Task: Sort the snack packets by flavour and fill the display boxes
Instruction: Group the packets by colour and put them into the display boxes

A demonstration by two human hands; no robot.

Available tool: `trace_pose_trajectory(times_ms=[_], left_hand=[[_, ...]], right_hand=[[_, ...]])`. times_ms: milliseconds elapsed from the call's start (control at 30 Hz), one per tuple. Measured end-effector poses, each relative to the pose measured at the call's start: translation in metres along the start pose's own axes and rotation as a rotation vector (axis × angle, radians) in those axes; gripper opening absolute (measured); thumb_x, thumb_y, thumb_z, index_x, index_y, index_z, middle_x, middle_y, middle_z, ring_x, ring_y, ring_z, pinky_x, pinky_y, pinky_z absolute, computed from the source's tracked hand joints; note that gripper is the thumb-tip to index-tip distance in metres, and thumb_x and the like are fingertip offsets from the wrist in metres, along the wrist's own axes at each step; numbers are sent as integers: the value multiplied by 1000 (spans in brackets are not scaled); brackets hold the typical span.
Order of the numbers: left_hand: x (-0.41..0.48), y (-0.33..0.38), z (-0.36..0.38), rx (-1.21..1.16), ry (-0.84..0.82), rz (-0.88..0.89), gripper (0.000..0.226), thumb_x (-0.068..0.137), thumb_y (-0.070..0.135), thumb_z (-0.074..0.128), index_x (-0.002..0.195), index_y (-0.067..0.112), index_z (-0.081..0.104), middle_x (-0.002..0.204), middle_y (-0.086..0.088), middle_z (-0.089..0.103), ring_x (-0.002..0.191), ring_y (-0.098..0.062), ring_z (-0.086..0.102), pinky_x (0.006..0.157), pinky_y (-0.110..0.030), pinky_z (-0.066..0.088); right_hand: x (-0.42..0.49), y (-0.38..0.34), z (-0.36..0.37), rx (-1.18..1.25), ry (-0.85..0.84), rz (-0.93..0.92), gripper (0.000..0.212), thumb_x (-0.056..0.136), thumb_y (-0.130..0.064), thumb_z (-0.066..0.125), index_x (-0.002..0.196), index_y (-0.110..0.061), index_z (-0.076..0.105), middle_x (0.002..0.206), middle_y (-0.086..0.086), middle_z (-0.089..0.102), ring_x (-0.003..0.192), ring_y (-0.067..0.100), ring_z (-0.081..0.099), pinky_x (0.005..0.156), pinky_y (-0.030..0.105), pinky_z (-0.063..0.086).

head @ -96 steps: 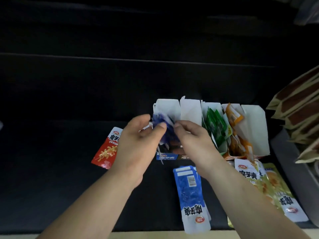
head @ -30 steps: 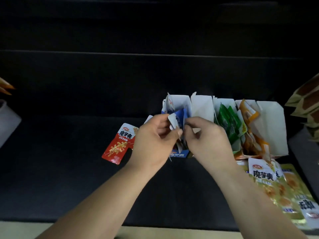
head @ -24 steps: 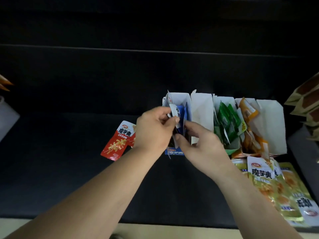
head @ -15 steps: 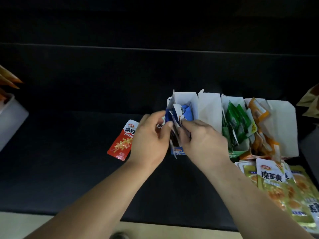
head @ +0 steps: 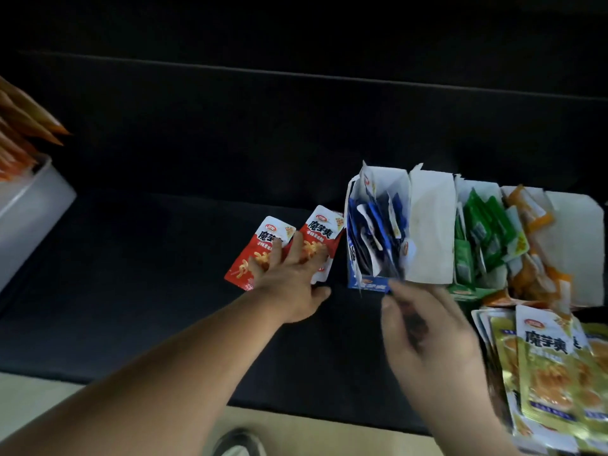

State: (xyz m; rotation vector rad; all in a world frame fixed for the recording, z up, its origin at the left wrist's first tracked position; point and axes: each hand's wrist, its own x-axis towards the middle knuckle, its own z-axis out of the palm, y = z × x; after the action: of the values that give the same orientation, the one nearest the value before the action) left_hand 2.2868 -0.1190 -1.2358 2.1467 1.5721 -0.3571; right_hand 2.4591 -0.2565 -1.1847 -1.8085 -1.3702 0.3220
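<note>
Head view: blue box [head: 368,286], green box [head: 467,294] and orange box [head: 572,251] hold packets. Left hand [head: 289,278] lies flat, fingers spread, on two red packets [head: 320,232] loose on the surface [head: 148,274]. Right hand [head: 424,343] is blurred; grip cannot be told. Yellow packets [head: 546,373] unboxed too. Judged past halfway.

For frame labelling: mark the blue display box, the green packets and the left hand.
blue display box [head: 368,286]: head view, its blue front wall.
green packets [head: 487,232]: head view, middle of the bunch.
left hand [head: 289,281]: head view, back of the hand.
</note>
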Motion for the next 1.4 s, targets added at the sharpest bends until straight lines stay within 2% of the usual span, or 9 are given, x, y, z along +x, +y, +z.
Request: trace_pose_trajectory(times_ms=[233, 433, 567, 667, 867, 1000, 1200, 1333, 1400], left_hand=[[-55, -6, 40, 129, -23, 43, 73, 101, 68, 28, 158, 49, -14, 166, -1, -35, 155, -33, -27, 121, -70, -1], [-66, -11, 48, 64, 374, 112, 56, 98, 49, 53, 151, 37, 39, 169, -6, 22, 154, -37, 24, 109, -69, 38], [-22, -9, 18, 29, 173, 100, 70, 101, 46, 51, 158, 48, 13, 173, 4, -10, 159, -35, -9, 120, -73, 14], [-6, -7, 12, 10, 21, 83, 71, 102, 50, 46, 160, 50, 5, 173, 8, -13, 160, -31, -11, 121, -73, 6], [-58, -15, 59, 66, 177, 182, 70, 104, 58, 28, 165, 33, 4, 173, 5, -11, 159, -17, -17, 129, -56, 0], [-86, -12, 89, 42, 182, 213, 70, 105, 60, 20, 165, 30, 0, 170, 7, -16, 157, -14, -21, 129, -51, -2], [-72, -17, 70, -251, 468, 258, 52, 103, 45, 44, 150, 25, 50, 163, 0, 39, 151, -23, 36, 120, -57, 35], [-35, -32, 29, -180, 240, 136, 62, 109, 38, 41, 165, 30, 15, 174, 4, -1, 160, -19, -7, 130, -50, 8], [-21, -35, 19, -104, 99, 148, 64, 110, 36, 36, 165, 32, 2, 173, 6, -8, 159, -16, -13, 130, -48, 2]], right_hand=[[-23, 30, 36, 91, -254, 170, 22, 91, -21, 75, 113, -23, 76, 100, -12, 71, 91, 5, 68, 82, 34, 58], [-29, 44, 45, -98, -387, 80, 43, 92, -26, 73, 135, -22, 68, 128, -6, 69, 121, 17, 62, 97, 23, 45], [-27, 49, 46, -261, -399, -25, 47, 86, -29, 80, 131, -18, 70, 115, 0, 74, 108, 26, 68, 88, 34, 56], [-24, 51, 48, -336, -377, -89, 43, 83, -36, 80, 123, -19, 75, 106, -3, 73, 101, 25, 67, 79, 36, 60], [-21, 59, 45, -306, -401, -73, 43, 87, -43, 75, 126, -24, 74, 105, -10, 73, 102, 20, 65, 81, 25, 49], [-17, 56, 42, -297, -425, -48, 51, 88, -46, 74, 135, -30, 68, 111, -13, 71, 107, 18, 63, 82, 29, 52], [-14, 40, 43, -439, -497, -130, 71, 81, -76, 46, 144, -44, 54, 101, -16, 56, 98, 17, 53, 61, 29, 50], [-4, 19, 41, -596, -793, -30, 107, 67, -97, 49, 157, -52, 14, 131, -12, 37, 128, 20, 34, 89, 36, 53], [-3, 7, 45, -650, -883, -5, 121, 59, -100, 55, 157, -52, 1, 137, -6, 27, 135, 24, 26, 100, 44, 50]])
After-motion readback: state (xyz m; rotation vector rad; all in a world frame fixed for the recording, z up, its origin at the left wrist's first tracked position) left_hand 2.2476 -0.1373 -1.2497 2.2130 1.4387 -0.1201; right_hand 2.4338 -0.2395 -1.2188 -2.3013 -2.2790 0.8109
